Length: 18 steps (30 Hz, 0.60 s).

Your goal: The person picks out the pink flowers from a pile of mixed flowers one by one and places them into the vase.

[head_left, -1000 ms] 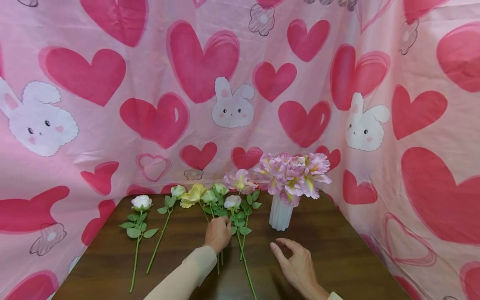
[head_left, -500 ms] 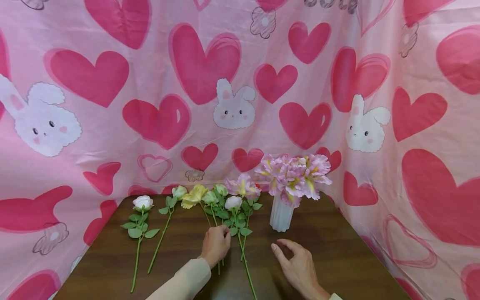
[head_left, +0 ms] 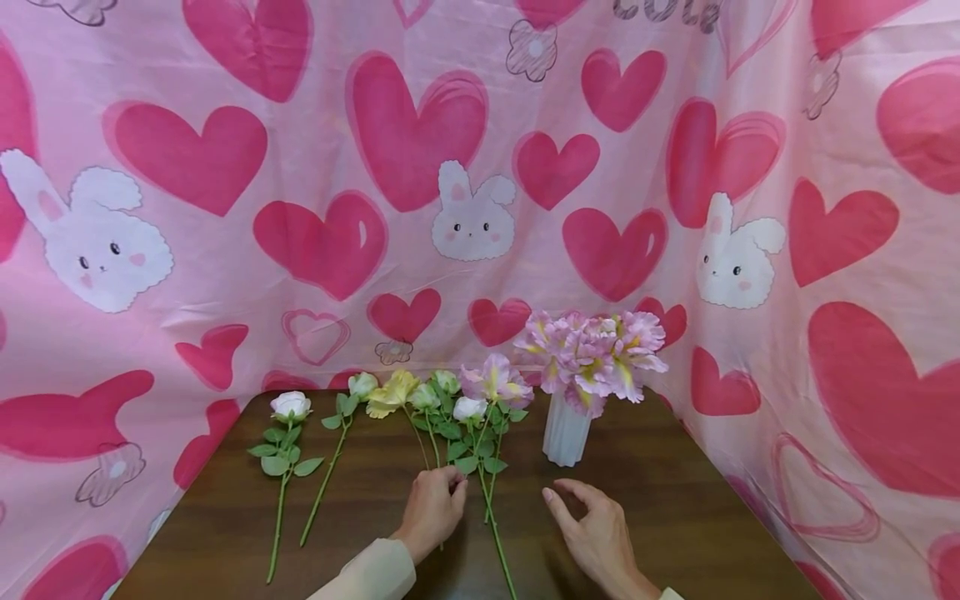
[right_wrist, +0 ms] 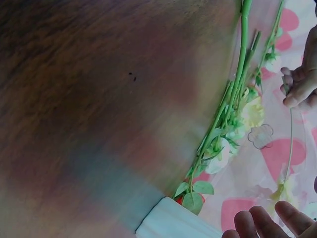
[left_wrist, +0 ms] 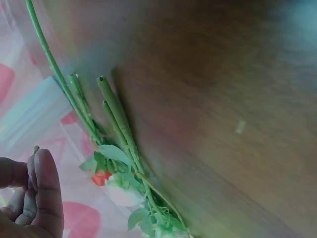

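My left hand (head_left: 435,510) pinches the thin stem (right_wrist: 291,139) of a pink iris-like flower (head_left: 497,382) between thumb and fingers, over the stems on the table. The bloom points away, above a white rose (head_left: 470,409) in the head view. In the left wrist view, the stem's cut end (left_wrist: 36,148) peeks out at the fingertips. My right hand (head_left: 597,533) is held near the table's front, fingers relaxed and apart, with nothing in it. Beyond it stands a white ribbed vase (head_left: 567,432) filled with pink flowers (head_left: 592,354).
On the dark wooden table (head_left: 660,500) lie a white rose (head_left: 291,406) at far left, a greenish-white rose (head_left: 362,386), a yellow flower (head_left: 392,393) and several crossing green stems (head_left: 498,542). A pink curtain (head_left: 465,292) with hearts and rabbits surrounds the table.
My left hand has drawn back toward me, and the pink flower has moved down and right in the head view, in front of the other blooms. The right hand has stayed put.
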Each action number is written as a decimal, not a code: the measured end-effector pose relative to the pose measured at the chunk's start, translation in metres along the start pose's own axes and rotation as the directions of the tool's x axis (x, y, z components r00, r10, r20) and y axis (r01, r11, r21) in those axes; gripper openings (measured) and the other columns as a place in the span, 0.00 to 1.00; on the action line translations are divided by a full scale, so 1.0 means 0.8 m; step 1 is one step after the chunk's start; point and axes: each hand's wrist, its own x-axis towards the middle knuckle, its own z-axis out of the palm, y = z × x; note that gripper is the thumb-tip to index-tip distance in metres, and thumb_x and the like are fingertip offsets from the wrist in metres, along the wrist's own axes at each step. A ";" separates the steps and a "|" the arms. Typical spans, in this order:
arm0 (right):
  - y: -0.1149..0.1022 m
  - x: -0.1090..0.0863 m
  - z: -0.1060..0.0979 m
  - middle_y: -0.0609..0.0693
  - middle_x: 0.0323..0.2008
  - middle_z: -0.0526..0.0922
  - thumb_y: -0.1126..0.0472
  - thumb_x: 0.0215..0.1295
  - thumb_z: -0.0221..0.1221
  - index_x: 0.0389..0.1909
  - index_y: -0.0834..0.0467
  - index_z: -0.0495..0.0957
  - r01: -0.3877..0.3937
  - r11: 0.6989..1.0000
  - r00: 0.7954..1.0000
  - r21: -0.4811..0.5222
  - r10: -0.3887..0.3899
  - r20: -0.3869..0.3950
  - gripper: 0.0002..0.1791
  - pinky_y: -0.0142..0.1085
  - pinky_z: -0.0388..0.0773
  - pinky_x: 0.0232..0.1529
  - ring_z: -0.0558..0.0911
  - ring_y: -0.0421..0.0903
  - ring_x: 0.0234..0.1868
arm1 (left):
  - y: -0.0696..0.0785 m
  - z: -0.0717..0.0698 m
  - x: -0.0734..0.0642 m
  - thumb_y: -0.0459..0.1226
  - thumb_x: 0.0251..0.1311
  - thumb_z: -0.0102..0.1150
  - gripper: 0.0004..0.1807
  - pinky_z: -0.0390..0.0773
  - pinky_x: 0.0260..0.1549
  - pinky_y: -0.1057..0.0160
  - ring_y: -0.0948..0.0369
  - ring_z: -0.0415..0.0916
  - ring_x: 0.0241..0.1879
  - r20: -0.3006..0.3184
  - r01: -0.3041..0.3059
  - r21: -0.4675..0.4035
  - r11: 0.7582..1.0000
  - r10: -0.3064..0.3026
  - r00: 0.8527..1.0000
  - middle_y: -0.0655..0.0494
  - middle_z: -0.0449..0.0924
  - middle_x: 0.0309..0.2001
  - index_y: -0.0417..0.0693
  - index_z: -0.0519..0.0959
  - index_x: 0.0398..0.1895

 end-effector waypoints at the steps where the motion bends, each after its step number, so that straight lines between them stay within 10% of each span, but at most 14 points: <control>1: 0.000 0.000 0.000 0.43 0.39 0.89 0.46 0.62 0.72 0.39 0.46 0.89 -0.001 1.000 1.000 0.000 0.001 0.000 0.10 0.47 0.81 0.45 0.87 0.45 0.43 | 0.000 -0.002 -0.002 0.31 0.62 0.68 0.10 0.74 0.24 0.66 0.70 0.71 0.22 0.002 0.007 -0.007 1.000 -0.007 1.000 0.66 0.79 0.22 0.52 0.83 0.24; 18: -0.003 -0.001 0.005 0.41 0.38 0.89 0.48 0.61 0.73 0.39 0.46 0.89 0.005 1.000 1.000 0.004 -0.005 -0.003 0.09 0.43 0.81 0.43 0.86 0.43 0.40 | 0.005 -0.018 -0.039 0.27 0.60 0.67 0.09 0.76 0.24 0.69 0.74 0.74 0.24 -0.010 -0.074 -0.046 0.996 0.073 0.997 0.62 0.83 0.25 0.49 0.84 0.26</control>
